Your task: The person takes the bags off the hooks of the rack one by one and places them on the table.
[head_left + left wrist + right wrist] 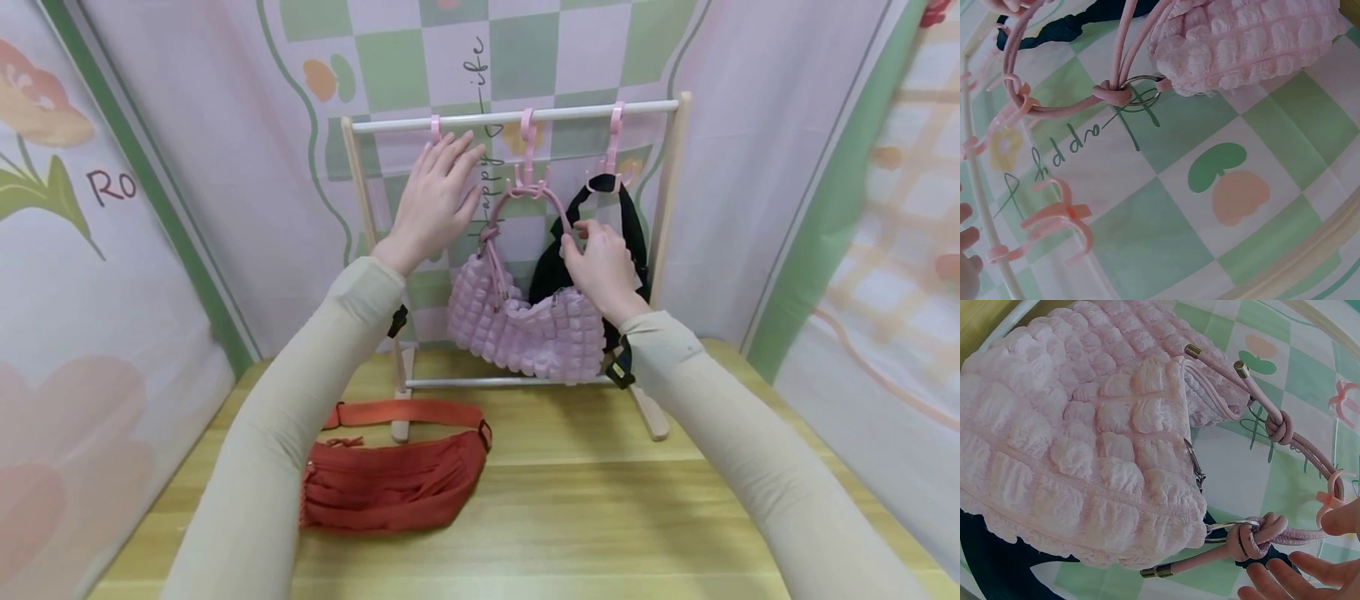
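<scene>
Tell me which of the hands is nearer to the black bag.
Right. The right hand is just in front of the black bag, close to the lilac handle; the left hand is farther off to its left, near the leftmost pink hook.

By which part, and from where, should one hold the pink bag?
Probably grip the pink bag by the left side of its handle, from the front: this thin loop arches above the bag, while the black bag hangs behind the right side.
</scene>
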{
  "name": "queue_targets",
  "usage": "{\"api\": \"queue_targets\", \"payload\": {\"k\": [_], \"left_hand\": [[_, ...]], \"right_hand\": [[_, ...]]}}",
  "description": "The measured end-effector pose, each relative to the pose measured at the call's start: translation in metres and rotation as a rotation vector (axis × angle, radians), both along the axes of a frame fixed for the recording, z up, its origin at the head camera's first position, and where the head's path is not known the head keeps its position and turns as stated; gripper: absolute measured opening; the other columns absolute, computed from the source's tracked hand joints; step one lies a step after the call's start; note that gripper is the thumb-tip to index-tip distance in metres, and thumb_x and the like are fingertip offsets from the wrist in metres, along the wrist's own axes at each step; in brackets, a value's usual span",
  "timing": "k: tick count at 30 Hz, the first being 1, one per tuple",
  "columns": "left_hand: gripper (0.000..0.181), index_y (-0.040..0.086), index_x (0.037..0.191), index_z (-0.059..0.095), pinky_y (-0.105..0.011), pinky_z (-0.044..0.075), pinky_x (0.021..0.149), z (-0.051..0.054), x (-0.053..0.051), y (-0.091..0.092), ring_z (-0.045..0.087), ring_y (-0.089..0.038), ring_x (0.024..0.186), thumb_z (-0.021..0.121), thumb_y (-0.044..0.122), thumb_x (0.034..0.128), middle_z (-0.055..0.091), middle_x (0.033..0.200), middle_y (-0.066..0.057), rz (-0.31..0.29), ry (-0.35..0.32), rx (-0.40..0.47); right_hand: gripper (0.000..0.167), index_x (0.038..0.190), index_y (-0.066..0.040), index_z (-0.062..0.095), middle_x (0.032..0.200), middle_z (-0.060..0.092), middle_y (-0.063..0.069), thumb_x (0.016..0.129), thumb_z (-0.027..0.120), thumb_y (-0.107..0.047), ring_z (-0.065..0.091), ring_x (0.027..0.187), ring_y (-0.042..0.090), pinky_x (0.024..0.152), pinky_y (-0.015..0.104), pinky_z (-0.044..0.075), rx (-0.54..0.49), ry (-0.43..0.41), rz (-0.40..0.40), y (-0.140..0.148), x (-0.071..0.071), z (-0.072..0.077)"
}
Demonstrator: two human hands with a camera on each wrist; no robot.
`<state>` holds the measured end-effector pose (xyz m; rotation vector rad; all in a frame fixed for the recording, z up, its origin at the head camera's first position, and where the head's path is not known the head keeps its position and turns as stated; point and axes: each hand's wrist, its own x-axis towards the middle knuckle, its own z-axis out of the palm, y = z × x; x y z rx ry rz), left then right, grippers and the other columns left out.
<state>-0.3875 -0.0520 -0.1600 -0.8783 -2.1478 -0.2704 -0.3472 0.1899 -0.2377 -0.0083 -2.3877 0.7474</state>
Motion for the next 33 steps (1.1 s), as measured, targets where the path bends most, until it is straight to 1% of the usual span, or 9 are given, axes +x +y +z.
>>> {"api": "queue_targets", "payload": {"k": [8, 19, 27, 33], "left_hand": [[0.050, 0.014, 0.144, 0.038, -0.033, -0.001, 0.119, 0.011, -0.003, 0.007, 0.021, -0.025, 0.144, 0.046, 0.030, 0.0981, 0.030, 0.154, -0.007, 0.013, 0.008, -0.034], [0.050, 0.014, 0.145, 0.036, -0.036, 0.004, 0.120, 0.022, -0.007, 0.014, 0.022, -0.027, 0.144, 0.044, 0.029, 0.0984, 0.031, 0.153, -0.008, 0.033, 0.011, -0.071], [0.050, 0.014, 0.146, 0.035, -0.038, 0.004, 0.120, 0.028, -0.010, 0.019, 0.022, -0.027, 0.144, 0.043, 0.029, 0.0986, 0.031, 0.153, -0.006, 0.044, -0.021, -0.093], [0.050, 0.017, 0.146, 0.034, -0.040, 0.005, 0.120, 0.032, -0.012, 0.023, 0.021, -0.026, 0.144, 0.042, 0.031, 0.0991, 0.029, 0.154, -0.005, 0.057, -0.051, -0.102]], "right_hand": [[0.047, 0.129, -0.005, 0.054, 0.125, 0.058, 0.016, 0.097, 0.044, -0.038, 0.056, 0.109, 0.037, 0.089, 0.051, 0.045, 0.005, -0.020, -0.001, 0.002, -0.001, 0.004], [0.045, 0.126, -0.006, 0.056, 0.123, 0.060, 0.014, 0.097, 0.043, -0.039, 0.057, 0.109, 0.036, 0.088, 0.051, 0.046, 0.016, -0.026, -0.012, 0.004, -0.006, 0.006], [0.045, 0.124, -0.006, 0.056, 0.122, 0.061, 0.013, 0.097, 0.043, -0.039, 0.060, 0.106, 0.032, 0.090, 0.050, 0.046, -0.001, -0.043, -0.009, 0.005, -0.007, 0.008], [0.044, 0.123, -0.006, 0.057, 0.118, 0.064, 0.010, 0.097, 0.043, -0.038, 0.064, 0.100, 0.029, 0.088, 0.048, 0.047, -0.010, -0.047, -0.007, 0.005, -0.009, 0.010]]}}
